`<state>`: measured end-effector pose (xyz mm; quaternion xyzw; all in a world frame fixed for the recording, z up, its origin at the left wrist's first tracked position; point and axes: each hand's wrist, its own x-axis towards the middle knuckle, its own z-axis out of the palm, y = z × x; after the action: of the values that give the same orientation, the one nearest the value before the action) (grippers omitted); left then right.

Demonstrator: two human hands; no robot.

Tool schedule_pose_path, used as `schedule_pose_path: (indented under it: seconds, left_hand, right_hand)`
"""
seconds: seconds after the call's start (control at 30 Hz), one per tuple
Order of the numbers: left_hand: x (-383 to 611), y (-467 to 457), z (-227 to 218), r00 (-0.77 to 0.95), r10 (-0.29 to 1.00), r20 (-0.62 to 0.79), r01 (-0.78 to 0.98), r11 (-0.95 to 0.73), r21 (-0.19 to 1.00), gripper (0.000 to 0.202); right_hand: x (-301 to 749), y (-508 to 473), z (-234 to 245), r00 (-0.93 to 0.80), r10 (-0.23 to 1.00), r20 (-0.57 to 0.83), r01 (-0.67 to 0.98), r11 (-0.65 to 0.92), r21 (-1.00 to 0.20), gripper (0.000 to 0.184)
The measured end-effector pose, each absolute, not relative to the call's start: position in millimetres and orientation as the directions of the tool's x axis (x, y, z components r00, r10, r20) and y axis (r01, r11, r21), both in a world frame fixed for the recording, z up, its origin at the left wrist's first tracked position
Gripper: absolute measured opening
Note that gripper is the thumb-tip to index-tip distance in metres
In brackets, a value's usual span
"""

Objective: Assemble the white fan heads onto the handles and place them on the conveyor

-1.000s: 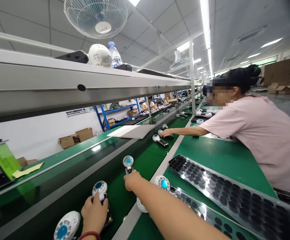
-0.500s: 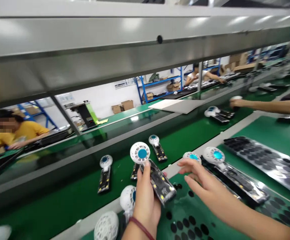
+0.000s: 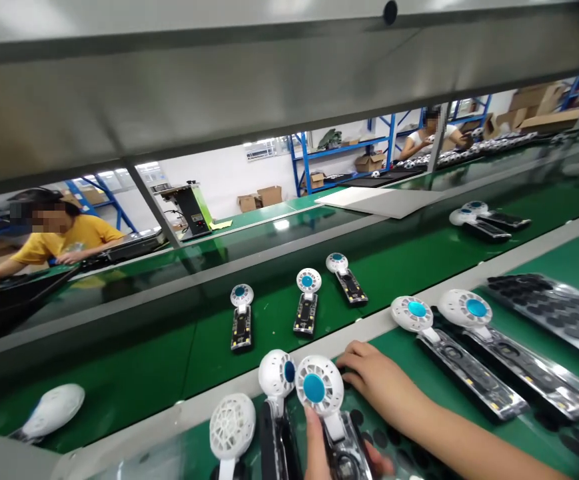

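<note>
My left hand (image 3: 319, 447) grips a small hand fan (image 3: 319, 390) with a white round head, a blue centre and an open black handle, low in the middle of the view. My right hand (image 3: 376, 380) rests just right of it, fingers curled down on a sheet of black round pads (image 3: 369, 443) on the green bench; whether it holds a pad is hidden. Two more white fans (image 3: 274, 377) lie left of the held one. Two fans (image 3: 414, 317) with long handles lie to the right.
Three fans (image 3: 306, 293) ride the green conveyor belt (image 3: 169, 360) beyond the bench edge, with more at the far right. Another pad sheet (image 3: 549, 310) lies at the right. A steel shelf (image 3: 219, 87) hangs overhead. A person in yellow (image 3: 64, 233) works across the line.
My view swung left and down from the line. My left hand brought a fan from the belt to the bench. My right hand dropped onto the pad sheet.
</note>
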<state>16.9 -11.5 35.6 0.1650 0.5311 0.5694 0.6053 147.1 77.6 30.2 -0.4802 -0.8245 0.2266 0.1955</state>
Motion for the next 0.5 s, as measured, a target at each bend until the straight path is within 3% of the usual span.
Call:
schedule_pose_path:
  seconds: [0.3,0.5]
  left_hand:
    - [13.4,16.9,13.7,-0.344,0.824,-0.45,-0.513,0.236,0.825,0.018]
    - [17.4,11.6,11.6,-0.381,0.809,-0.447,-0.512,0.218,0.831,0.021]
  right_hand:
    - [149.6,81.0,25.7,-0.452,0.883,0.128,0.711,0.443,-0.546,0.014]
    - [152.6,79.0,16.0,-0.522,0.836,0.171,0.656,0.521,-0.545,0.015]
